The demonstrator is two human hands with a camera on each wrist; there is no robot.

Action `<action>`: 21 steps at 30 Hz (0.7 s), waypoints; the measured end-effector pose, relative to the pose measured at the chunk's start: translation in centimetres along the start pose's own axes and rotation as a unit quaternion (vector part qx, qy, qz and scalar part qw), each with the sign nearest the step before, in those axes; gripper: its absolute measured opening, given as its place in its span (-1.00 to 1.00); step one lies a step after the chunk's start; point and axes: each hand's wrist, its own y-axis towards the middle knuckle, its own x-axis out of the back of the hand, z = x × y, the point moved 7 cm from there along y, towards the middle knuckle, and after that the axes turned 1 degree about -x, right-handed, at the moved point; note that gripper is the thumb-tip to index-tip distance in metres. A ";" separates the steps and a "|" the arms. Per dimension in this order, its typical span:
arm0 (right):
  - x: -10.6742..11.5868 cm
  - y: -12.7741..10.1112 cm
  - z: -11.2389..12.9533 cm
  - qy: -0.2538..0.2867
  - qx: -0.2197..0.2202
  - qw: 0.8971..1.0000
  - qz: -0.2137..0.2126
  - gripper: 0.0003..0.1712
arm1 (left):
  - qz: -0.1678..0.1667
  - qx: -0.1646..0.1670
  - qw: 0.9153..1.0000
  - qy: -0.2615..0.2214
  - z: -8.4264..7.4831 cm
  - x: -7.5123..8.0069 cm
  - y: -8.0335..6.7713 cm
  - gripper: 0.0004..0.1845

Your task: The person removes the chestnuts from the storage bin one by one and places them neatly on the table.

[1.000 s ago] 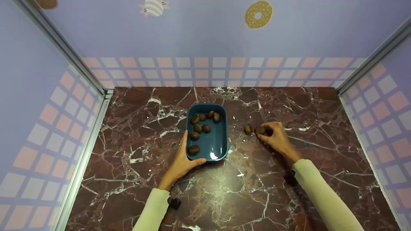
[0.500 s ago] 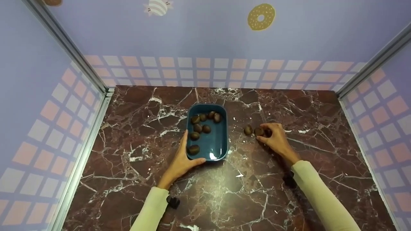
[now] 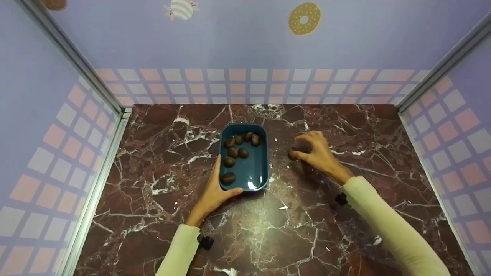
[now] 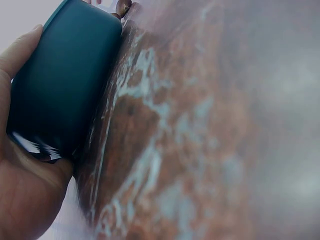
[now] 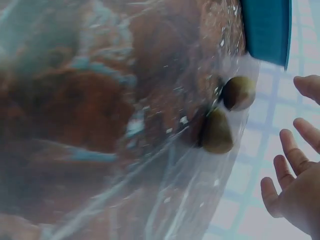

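Two chestnuts [image 5: 227,114] were seen on the marble table [image 3: 345,126], just right of the blue tray [image 3: 257,168]. The right hand [image 3: 316,153] was held just above them, fingers spread and nothing gripped. The tray's near left corner was cupped by the left hand [image 3: 213,191], thumb along its front edge. The nuts were judged light, hard, smooth and prone to rolling, best pinched across their rounded sides

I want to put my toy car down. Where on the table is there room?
The marble table is bare in front, between the two sleeves, and on the far left beside the rail. It is crowded in the middle: the left hand holds the tub, and the right hand hovers over chestnuts.
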 end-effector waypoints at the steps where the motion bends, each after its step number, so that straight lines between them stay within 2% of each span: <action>1: -0.2 0.3 0.4 -0.003 0.008 1.000 0.007 -0.38 | -0.001 0.000 1.000 0.000 0.0 0.0 0.0 0.43; 10: -2.7 2.4 4.3 -0.020 0.092 0.994 0.050 -0.42 | -0.009 -0.008 1.000 0.001 0.0 0.1 -0.1 0.43; 21: -6.1 3.8 7.3 -0.006 0.129 0.988 0.090 -0.45 | -0.003 -0.005 1.000 -0.001 -0.1 -0.1 0.1 0.41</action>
